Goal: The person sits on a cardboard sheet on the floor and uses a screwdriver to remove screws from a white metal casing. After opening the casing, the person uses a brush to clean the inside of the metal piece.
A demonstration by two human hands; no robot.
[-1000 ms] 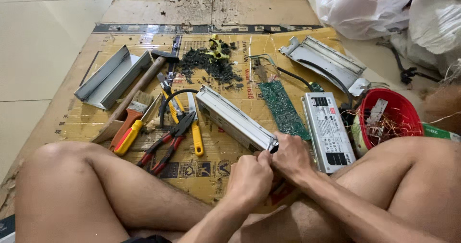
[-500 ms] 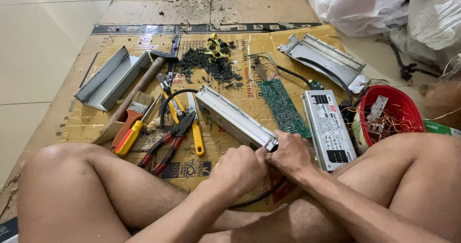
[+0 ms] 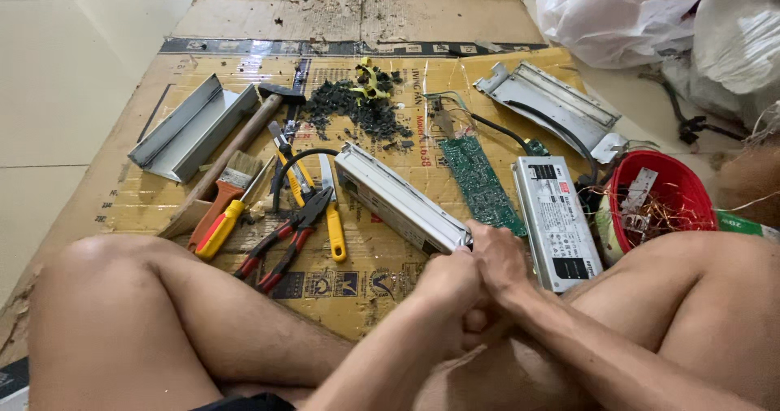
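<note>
I sit on a sheet of cardboard [image 3: 244,21] with my knees raised and both hands together between them. A long silver metal casing [image 3: 390,196] lies slantwise in front of me. My right hand [image 3: 500,258] grips its near end. My left hand [image 3: 448,287] is closed in a fist, pressed against the right hand and touching the same end of the casing. Whatever lies inside the left fist is hidden.
A green circuit board [image 3: 479,179] and a labelled silver power unit [image 3: 556,220] lie right of the casing, beside a red bowl [image 3: 686,185] of wire scraps. Pliers [image 3: 284,240], a screwdriver [image 3: 215,228], a brush [image 3: 231,183], a hammer [image 3: 236,151] and a metal channel [image 3: 191,127] lie left. Plastic bags [image 3: 650,13] sit at the back right.
My left hand has moved up and to the right, from beside my thigh to the near end of the casing, and now presses against my right hand. The casing has stayed in place.
</note>
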